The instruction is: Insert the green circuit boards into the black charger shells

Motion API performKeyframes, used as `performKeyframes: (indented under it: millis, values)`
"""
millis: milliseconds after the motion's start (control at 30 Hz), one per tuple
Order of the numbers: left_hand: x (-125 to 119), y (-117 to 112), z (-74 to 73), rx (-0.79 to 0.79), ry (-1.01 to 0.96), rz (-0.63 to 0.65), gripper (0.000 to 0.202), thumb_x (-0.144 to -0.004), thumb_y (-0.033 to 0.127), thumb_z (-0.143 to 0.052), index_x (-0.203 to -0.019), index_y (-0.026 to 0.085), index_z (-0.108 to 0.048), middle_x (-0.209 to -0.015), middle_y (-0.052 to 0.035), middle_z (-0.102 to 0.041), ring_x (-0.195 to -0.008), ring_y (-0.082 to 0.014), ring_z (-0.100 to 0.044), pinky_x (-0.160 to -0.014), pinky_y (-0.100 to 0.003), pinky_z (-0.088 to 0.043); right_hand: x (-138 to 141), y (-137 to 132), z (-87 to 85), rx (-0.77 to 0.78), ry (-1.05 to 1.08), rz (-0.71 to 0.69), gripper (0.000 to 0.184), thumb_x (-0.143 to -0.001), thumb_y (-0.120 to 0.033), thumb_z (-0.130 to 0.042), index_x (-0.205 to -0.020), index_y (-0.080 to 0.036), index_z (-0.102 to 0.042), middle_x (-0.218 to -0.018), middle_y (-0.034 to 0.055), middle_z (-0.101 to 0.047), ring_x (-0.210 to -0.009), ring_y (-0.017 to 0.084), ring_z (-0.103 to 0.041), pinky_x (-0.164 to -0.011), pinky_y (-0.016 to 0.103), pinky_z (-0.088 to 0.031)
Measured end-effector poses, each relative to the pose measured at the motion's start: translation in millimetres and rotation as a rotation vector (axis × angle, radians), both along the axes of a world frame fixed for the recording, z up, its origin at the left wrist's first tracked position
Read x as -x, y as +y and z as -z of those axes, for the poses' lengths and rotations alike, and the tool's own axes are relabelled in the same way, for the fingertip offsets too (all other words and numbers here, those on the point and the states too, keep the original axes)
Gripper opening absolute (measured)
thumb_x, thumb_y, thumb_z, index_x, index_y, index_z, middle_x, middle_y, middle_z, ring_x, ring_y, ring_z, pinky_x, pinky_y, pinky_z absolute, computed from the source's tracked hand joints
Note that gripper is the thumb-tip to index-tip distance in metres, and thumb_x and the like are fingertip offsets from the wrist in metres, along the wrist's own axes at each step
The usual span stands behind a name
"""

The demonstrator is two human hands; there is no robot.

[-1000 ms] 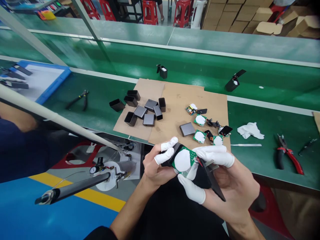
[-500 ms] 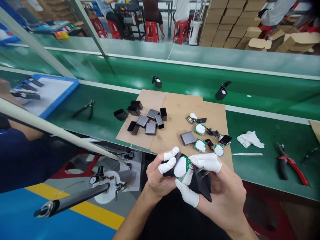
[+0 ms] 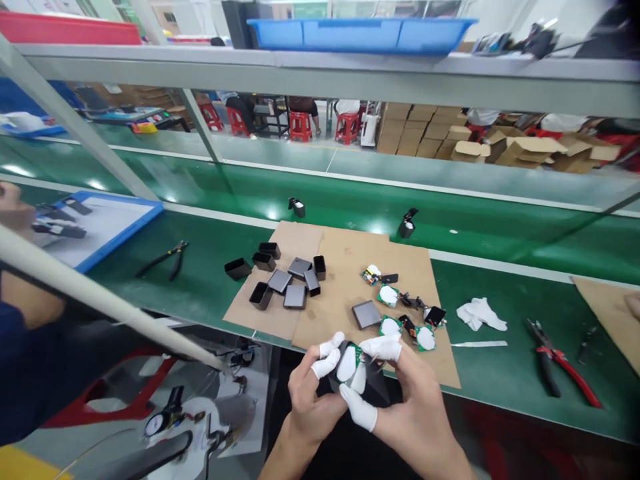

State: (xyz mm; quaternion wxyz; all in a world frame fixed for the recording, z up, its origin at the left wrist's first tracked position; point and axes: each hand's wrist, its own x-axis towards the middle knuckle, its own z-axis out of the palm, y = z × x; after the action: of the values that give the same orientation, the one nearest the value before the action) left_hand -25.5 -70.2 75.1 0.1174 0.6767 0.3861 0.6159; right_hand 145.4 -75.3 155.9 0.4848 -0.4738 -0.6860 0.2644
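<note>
My left hand point(image 3: 310, 390) and my right hand point(image 3: 400, 393), both with white finger cots, hold one green circuit board with a white round pad point(image 3: 349, 362) together with a black housing piece point(image 3: 376, 383), low in the view at the bench's front edge. On the brown cardboard sheet point(image 3: 345, 267) behind them lie several more boards with white pads point(image 3: 400, 317), a grey lid point(image 3: 366, 313) and a cluster of black open housings point(image 3: 283, 280).
Black pliers point(image 3: 167, 259) lie left on the green bench. A white cloth point(image 3: 480, 313), a thin strip point(image 3: 475, 344) and red-handled pliers point(image 3: 560, 360) lie right. Two small black parts point(image 3: 406, 225) stand on the conveyor. Another person's sleeve point(image 3: 30, 360) is at left.
The view has tilted up, so the hands and bench sit lower and smaller and the overhead shelf appears. Both hands keep hold of the board and housing, the fingers drawn closer.
</note>
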Motion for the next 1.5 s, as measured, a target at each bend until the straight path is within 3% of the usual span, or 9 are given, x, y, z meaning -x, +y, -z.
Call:
performKeyframes:
  millis: [400,600,700,833,1033,1133,1267,1367,1500]
  values:
    - [-8.4,-12.4,28.1,0.165,-0.016,0.072,0.041,-0.083,0.004,-0.064,-0.119,0.02,-0.076,-0.106,-0.0091,-0.081,-0.089,-0.0242,-0.084,-0.076,-0.031,-0.072,-3.4,-11.4,37.0,0.192,0.093,0.095,0.035,-0.065,-0.017,-0.08,-0.096,-0.024,-0.065,-0.089,-0.0014,-0.071,-0.077,0.018,-0.071,-0.071,0.03,-0.062]
    - [-12.5,-9.3,48.3,0.206,0.007,-0.009,0.032,-0.086,0.016,-0.082,-0.116,0.021,-0.073,-0.107,-0.0093,-0.08,-0.096,-0.0269,-0.084,-0.083,-0.037,-0.071,-25.5,-24.0,41.8,0.047,0.232,0.213,0.047,-0.073,-0.017,-0.083,-0.116,-0.025,-0.066,-0.098,0.001,-0.074,-0.079,0.019,-0.074,-0.071,0.03,-0.064]
    - [-8.0,6.8,51.9,0.293,-0.045,-0.078,0.03,-0.087,0.018,-0.082,-0.112,0.022,-0.066,-0.113,-0.0101,-0.077,-0.107,-0.0278,-0.082,-0.091,-0.041,-0.069,-59.0,12.4,28.0,-0.019,0.162,0.315,0.047,-0.076,-0.019,-0.082,-0.121,-0.023,-0.066,-0.1,0.0024,-0.073,-0.084,0.02,-0.073,-0.079,0.035,-0.064]
    - [-2.0,42.3,47.8,0.52,-0.12,0.025,0.031,-0.09,0.022,-0.076,-0.109,0.024,-0.051,-0.123,-0.0122,-0.073,-0.115,-0.0254,-0.078,-0.1,-0.043,-0.064,-110.3,112.4,15.7,0.261,-0.374,0.372,0.048,-0.077,-0.034,-0.08,-0.121,-0.02,-0.065,-0.104,0.006,-0.077,-0.094,0.024,-0.075,-0.083,0.036,-0.061]
    - [6.4,83.2,53.4,0.651,-0.024,0.126,0.035,-0.094,0.025,-0.07,-0.121,0.024,-0.047,-0.126,-0.0113,-0.064,-0.121,-0.0248,-0.069,-0.11,-0.049,-0.056,-148.1,236.4,41.6,0.525,-0.727,0.347,0.027,-0.076,-0.032,-0.091,-0.084,-0.018,-0.07,-0.081,0.0034,-0.073,-0.081,0.022,-0.071,-0.075,0.033,-0.054]
    - [8.7,84.3,57.7,0.66,0.115,0.104,0.033,-0.098,0.03,-0.069,-0.124,0.023,-0.049,-0.136,-0.0164,-0.061,-0.132,-0.0328,-0.062,-0.116,-0.063,-0.049,-151.7,254.4,63.3,0.598,-0.811,0.316,0.03,-0.099,-0.046,-0.078,-0.098,-0.017,-0.072,-0.095,0.0023,-0.075,-0.085,0.018,-0.071,-0.082,0.035,-0.06]
    - [9.3,75.4,56.6,0.643,0.136,0.057,0.043,-0.102,0.034,-0.07,-0.135,0.023,-0.045,-0.141,-0.018,-0.058,-0.133,-0.0325,-0.063,-0.114,-0.058,-0.053,-152.2,258.1,80.2,0.602,-0.834,0.316,0.025,-0.08,-0.034,-0.09,-0.092,-0.018,-0.075,-0.092,0.0066,-0.08,-0.085,0.025,-0.075,-0.074,0.033,-0.055]
    - [19.4,75.1,46.3,0.487,0.07,-0.068,0.062,-0.091,0.034,-0.085,-0.137,0.022,-0.046,-0.133,-0.015,-0.06,-0.124,-0.0314,-0.066,-0.105,-0.05,-0.058,-151.2,254.4,77.1,0.562,-0.815,0.354,0.026,-0.071,-0.029,-0.089,-0.092,-0.018,-0.077,-0.091,0.0097,-0.082,-0.084,0.029,-0.077,-0.07,0.034,-0.051]
    - [52.9,103.6,16.8,0.193,0.192,-0.231,0.048,-0.092,0.019,-0.08,-0.134,0.024,-0.058,-0.12,-0.0099,-0.064,-0.111,-0.0284,-0.065,-0.098,-0.047,-0.056,-146.4,229.8,56.4,0.47,-0.777,0.448,0.034,-0.075,-0.039,-0.086,-0.101,-0.02,-0.076,-0.097,0.0113,-0.082,-0.09,0.033,-0.077,-0.076,0.038,-0.055]
